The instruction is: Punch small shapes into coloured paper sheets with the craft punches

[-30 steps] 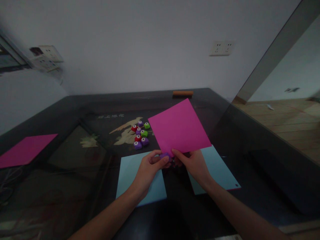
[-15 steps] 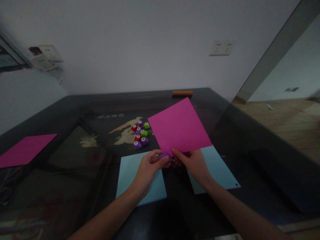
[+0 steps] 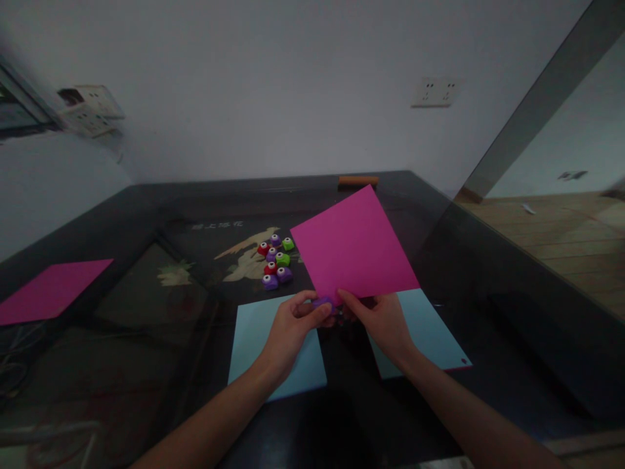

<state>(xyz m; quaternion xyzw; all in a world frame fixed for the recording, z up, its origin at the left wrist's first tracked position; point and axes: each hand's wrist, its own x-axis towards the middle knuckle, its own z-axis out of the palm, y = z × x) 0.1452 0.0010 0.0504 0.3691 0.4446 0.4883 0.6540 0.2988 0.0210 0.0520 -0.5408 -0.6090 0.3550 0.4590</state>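
My left hand (image 3: 295,326) pinches a small purple punch (image 3: 322,303) at the near corner of a pink sheet (image 3: 356,247). With thumb on top, my right hand (image 3: 381,319) grips the same sheet just right of the punch; its other fingers are partly hidden below. The sheet is held up off the table, tilted. One light blue sheet (image 3: 249,339) lies under my left hand and forearm. Another light blue sheet (image 3: 434,332), with a small dark mark at its near right corner, lies beneath my right hand.
Several purple, red and green punches (image 3: 277,260) stand in a cluster beyond the left blue sheet. A pink sheet (image 3: 58,286) lies at the far left of the dark table (image 3: 195,195). An orange-brown bar (image 3: 358,180) rests by the wall, and a dark flat object (image 3: 537,345) sits at right.
Both hands keep their hold on the punch and the pink sheet. The sheet's far corner has shifted slightly up and to the right; the whole view has moved a little.
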